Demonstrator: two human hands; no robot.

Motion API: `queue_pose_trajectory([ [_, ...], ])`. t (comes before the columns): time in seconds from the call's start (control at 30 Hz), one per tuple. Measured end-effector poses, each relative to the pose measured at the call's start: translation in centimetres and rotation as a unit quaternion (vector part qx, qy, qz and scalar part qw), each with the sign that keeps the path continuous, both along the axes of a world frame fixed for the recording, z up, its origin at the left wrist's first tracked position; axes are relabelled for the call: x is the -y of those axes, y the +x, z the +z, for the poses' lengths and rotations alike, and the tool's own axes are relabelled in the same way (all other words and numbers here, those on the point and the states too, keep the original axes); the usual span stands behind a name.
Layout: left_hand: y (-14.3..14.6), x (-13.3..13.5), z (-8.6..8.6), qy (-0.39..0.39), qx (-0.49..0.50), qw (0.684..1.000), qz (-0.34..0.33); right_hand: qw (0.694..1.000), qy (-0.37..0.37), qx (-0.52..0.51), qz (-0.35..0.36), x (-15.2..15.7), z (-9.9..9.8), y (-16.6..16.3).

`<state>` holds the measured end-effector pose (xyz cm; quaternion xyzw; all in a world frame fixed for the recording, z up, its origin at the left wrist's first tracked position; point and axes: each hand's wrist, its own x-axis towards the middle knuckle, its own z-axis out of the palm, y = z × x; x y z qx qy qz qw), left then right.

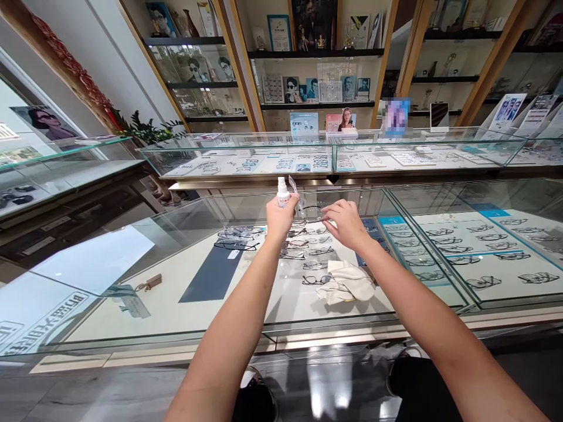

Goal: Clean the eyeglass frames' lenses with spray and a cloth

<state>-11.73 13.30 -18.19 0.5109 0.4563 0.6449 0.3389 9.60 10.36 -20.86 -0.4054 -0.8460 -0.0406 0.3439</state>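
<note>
My left hand (280, 217) is closed around a small white spray bottle (282, 190), held upright with its nozzle at the top. A thin, clear piece (292, 184) sticks up beside the bottle; I cannot make out what it is. To the right, my right hand (345, 221) pinches a pair of eyeglasses (313, 208) with a thin dark rim, held above the glass counter. Nearer to me, a crumpled cream cloth (347, 282) lies on the counter, below my right hand.
Under the glass top (145, 258) of the counter, several eyeglasses (317, 280) lie in rows. A brown tag (153, 282) is at the left. Another glass display case (246, 161) stands behind, with shelves (316, 106) of pictures and trophies beyond it.
</note>
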Motion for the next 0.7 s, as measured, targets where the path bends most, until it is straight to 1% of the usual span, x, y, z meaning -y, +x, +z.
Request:
queue_pose_trajectory([
  [0.2,0.0,0.4,0.2,0.012,-0.018,0.999,-0.037,0.999,0.023,0.015,-0.017,-0.2,-0.4,0.0],
  [0.3,0.0,0.4,0.1,0.024,-0.012,0.998,-0.061,0.999,0.028,-0.005,-0.026,-0.3,-0.6,0.0],
  [0.37,0.0,0.2,0.0,0.03,0.002,0.998,-0.063,0.998,0.012,-0.049,-0.038,-0.7,-0.8,0.3],
  [0.47,-0.1,0.0,0.0,0.032,0.01,0.998,-0.049,0.983,-0.036,-0.172,-0.049,-1.4,-0.7,1.2],
  [0.53,-0.2,0.1,0.1,0.035,-0.005,0.998,-0.044,0.958,-0.068,-0.276,-0.03,-1.9,-0.3,1.9],
  [0.57,-0.2,0.3,0.1,0.038,-0.02,0.998,-0.046,0.94,-0.088,-0.33,-0.008,-2.1,0.0,2.2],
  [0.63,-0.1,0.7,0.1,0.048,-0.066,0.994,-0.069,0.887,-0.143,-0.435,0.053,-2.2,0.7,2.7],
  [0.7,0.2,1.3,0.1,0.053,-0.127,0.983,-0.12,0.823,-0.206,-0.518,0.107,-2.1,1.4,3.0],
])
